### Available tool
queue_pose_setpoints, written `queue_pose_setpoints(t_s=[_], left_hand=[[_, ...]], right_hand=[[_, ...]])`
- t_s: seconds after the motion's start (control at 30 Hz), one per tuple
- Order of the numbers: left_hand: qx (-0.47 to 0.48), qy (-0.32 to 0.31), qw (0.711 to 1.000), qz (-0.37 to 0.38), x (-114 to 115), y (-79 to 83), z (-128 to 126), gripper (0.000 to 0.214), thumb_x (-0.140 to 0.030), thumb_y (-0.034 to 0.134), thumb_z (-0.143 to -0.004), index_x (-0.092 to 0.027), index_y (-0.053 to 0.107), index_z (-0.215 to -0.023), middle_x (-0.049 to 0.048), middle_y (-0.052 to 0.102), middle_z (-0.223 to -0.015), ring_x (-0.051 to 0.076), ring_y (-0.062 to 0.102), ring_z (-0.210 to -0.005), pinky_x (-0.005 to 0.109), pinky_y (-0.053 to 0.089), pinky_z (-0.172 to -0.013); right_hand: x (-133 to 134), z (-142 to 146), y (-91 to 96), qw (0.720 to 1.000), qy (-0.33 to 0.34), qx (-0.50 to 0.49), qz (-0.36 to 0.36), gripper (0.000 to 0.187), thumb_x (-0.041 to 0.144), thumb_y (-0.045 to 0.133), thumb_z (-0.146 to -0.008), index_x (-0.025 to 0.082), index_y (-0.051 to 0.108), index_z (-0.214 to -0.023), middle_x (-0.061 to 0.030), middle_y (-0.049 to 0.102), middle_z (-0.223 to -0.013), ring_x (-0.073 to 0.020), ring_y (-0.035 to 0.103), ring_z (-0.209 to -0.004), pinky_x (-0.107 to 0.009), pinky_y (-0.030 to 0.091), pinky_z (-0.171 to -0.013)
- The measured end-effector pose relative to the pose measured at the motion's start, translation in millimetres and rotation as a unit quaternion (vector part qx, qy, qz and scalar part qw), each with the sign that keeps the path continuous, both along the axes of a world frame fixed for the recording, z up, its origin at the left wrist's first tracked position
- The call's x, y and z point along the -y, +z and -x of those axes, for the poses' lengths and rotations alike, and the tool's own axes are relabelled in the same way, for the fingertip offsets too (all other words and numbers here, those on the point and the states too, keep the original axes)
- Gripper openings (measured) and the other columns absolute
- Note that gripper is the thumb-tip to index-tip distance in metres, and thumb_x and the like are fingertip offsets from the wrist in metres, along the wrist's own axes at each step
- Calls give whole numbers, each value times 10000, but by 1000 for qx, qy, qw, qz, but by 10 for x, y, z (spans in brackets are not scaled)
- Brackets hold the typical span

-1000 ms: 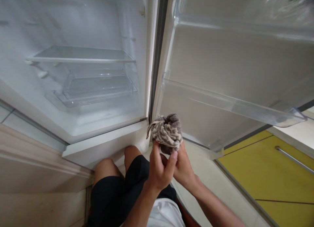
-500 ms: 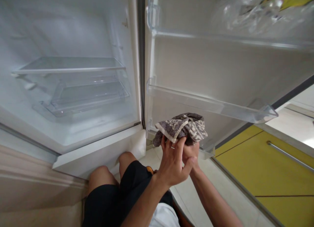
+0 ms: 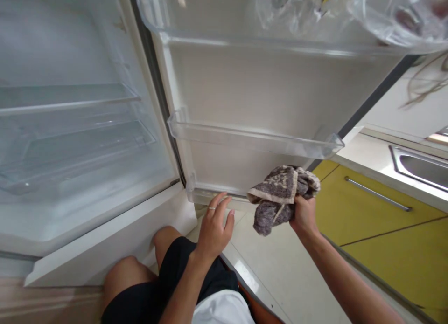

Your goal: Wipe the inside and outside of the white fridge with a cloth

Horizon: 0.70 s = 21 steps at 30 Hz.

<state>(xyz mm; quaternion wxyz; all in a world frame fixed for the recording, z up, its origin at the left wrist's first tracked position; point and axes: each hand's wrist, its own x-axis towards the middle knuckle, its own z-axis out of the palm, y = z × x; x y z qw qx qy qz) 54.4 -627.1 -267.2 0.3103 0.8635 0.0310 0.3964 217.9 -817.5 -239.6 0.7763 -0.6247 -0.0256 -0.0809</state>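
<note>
My right hand (image 3: 304, 214) grips a bunched grey-brown cloth (image 3: 280, 189) with a cream pattern and pale edging, held in front of the lower part of the open fridge door (image 3: 266, 91). To its left, my left hand (image 3: 216, 228) is empty, fingers apart, a ring on one of them. Its fingertips are close to the low door bin (image 3: 210, 196); whether they touch it I cannot tell. Above both hands a clear door shelf (image 3: 245, 140) runs across the door.
At left stands the fridge interior (image 3: 70, 184) with a glass shelf (image 3: 63, 98). Plastic bags (image 3: 297, 11) fill the upper door shelf. Yellow cabinets (image 3: 378, 249) with a bar handle and a counter with a sink (image 3: 425, 168) are at right. My knees are beside the fridge base.
My hands have come apart. The cloth has moved right and is now in my right hand alone, while my left hand has let go and shifted left. The view has turned right.
</note>
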Motion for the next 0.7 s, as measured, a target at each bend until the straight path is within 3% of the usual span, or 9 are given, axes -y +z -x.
queue_pose_setpoints(t_s=[0.1,0.27,0.37,0.53,0.7], left_hand=[[-42,1,998,-43,-79,-168,-195,382,-208,506,-989,-156,545,-1365,165,606,-1427,278,505,-1422,520,461,-1169],[-103,19,988,-114,-77,-405,-386,405,-188,524,-958,-104,549,-1354,191,620,-1419,342,440,-1469,635,331,-1228],[-107,32,983,-149,-57,-465,-391,457,-182,563,-931,-91,524,-1377,196,623,-1414,350,458,-1452,636,319,-1232],[-93,30,983,-157,-63,-493,-379,521,-177,562,-920,-141,481,-1434,170,618,-1428,333,487,-1432,624,334,-1227],[-92,25,981,-172,-55,-529,-399,583,-183,570,-920,-131,415,-1479,186,586,-1462,343,444,-1465,630,321,-1231]], right_hand=[[493,-123,-15,997,-65,29,28,249,278,652,-519,178,671,-746,10,672,-682,-156,571,-587,-324,542,-636],[1017,-265,-289,952,-145,80,258,278,382,692,-508,186,690,-706,-45,707,-717,-233,606,-695,-390,536,-712],[1005,-337,-515,943,-96,56,313,316,434,651,-518,190,700,-711,-72,725,-739,-276,630,-732,-436,554,-743],[802,-501,-791,950,-34,55,306,354,375,534,-559,179,714,-793,-126,766,-910,-327,680,-917,-480,544,-925],[761,-555,-949,950,2,34,311,332,349,536,-550,190,710,-783,-114,765,-864,-318,686,-939,-455,551,-924]])
